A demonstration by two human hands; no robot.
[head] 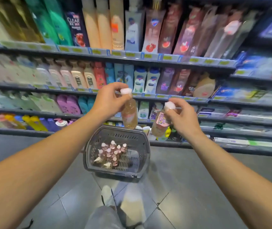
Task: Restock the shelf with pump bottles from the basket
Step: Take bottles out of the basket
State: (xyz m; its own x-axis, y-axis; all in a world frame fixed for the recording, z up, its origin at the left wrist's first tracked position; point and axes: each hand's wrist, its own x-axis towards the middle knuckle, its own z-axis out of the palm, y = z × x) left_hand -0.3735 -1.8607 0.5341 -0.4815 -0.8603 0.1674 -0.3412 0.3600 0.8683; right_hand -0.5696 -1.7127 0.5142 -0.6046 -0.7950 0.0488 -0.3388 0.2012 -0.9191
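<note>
In the head view, a light shoe [106, 195] and a grey trouser leg [103, 217] are seen nearest, on the grey tiled floor [181, 187]. Just beyond, a grey plastic basket [144, 146] stands on the floor in front of the shelves [148, 60]. A cluster of pump bottles [111, 153] with pale pink tops is still packed in its left half; more than 10 can be made out, though an exact count cannot be given. Bare mesh is shown in the right half, so the restocking is judged to be well under way but far from finished.

2 bottles are held above the basket, neither yet placed. The left bottle [129, 114] is pinched just under its pump head by the curled fingers and thumb of the left hand [109, 100] and hangs roughly upright. The right bottle [160, 123] is gripped the same way at its neck by the right hand [182, 117], and hangs tilted, its base towards the left. Both grips are closed round the necks, with the bodies left free. Which shelf slot is meant for them cannot be told, as the shelves are blurred.
</note>
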